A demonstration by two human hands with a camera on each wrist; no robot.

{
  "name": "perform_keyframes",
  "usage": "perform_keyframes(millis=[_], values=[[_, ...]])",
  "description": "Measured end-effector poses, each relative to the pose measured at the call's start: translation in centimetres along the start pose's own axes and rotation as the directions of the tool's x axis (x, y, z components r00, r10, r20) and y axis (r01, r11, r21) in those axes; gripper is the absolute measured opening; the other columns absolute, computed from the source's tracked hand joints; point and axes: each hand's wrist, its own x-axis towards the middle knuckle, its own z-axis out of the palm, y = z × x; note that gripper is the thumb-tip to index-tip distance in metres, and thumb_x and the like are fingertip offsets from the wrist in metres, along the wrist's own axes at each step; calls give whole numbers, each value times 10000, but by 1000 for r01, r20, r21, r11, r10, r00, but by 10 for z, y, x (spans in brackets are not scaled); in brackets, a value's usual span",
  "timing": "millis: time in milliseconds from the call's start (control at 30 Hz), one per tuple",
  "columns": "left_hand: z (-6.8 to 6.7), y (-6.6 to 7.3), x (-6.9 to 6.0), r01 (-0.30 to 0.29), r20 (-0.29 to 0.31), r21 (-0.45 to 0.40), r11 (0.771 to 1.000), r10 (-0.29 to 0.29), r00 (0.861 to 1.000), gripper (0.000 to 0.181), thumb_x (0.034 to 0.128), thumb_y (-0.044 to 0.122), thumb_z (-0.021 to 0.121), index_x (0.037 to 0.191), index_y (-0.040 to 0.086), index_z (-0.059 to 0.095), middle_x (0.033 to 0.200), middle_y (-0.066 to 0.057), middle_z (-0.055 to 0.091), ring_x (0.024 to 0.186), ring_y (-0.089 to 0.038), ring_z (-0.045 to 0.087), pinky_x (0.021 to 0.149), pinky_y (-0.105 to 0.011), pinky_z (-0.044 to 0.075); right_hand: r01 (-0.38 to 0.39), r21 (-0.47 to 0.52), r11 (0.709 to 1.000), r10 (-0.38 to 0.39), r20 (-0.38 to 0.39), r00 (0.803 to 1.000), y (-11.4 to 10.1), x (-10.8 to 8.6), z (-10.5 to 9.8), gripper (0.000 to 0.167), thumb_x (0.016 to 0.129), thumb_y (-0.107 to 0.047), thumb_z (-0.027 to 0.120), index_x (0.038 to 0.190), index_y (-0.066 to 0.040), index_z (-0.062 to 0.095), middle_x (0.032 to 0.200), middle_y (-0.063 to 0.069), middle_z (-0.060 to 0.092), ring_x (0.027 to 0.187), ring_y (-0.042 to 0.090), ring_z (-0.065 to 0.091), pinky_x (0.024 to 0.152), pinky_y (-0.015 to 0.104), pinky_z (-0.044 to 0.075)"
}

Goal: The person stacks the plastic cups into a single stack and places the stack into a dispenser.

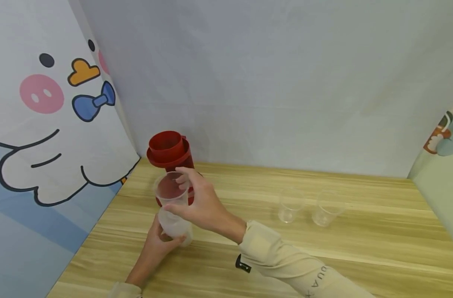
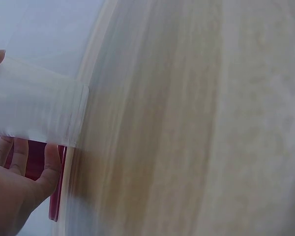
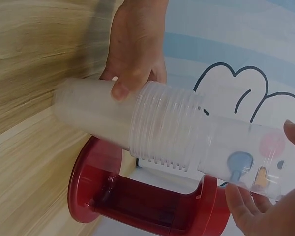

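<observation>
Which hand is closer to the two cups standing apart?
Right: the right hand is left of the two cups; the left hand is farther left, holding the cup stack.

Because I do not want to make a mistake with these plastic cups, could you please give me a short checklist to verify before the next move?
1. Left hand holds the cup stack: ok, fingers and thumb are around it.
2. Right hand grips the upper cup: ok.
3. Upper cup is fully clear of the stack: cannot tell, clear plastic hides the boundary.
4. Two single cups on the table are upright and apart: ok.
5. Red holder is upright: ok.
</observation>
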Motion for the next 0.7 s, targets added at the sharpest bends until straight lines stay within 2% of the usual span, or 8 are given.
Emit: perform_keyframes(millis=[400,700], values=[[0,-2,0,-12,-6,29,1000,12,1000,788,745,-10,768,1389,109,329,1214,-45,477,1045,-113,514,827,-268,470,-19,-4,1000,19,41,999,1,0,7,718,763,-168,795,1350,-29,404,1165,107,565,1026,213,547,822,212,458],[0,-2,1,-9,-9,29,1000,9,1000,798,747,6,776,1400,128,333,1228,-37,480,1045,-115,507,844,-264,461,-27,-25,999,28,52,998,7,-3,11,704,756,-167,796,1332,-20,418,1151,95,569,1011,216,550,833,269,476]])
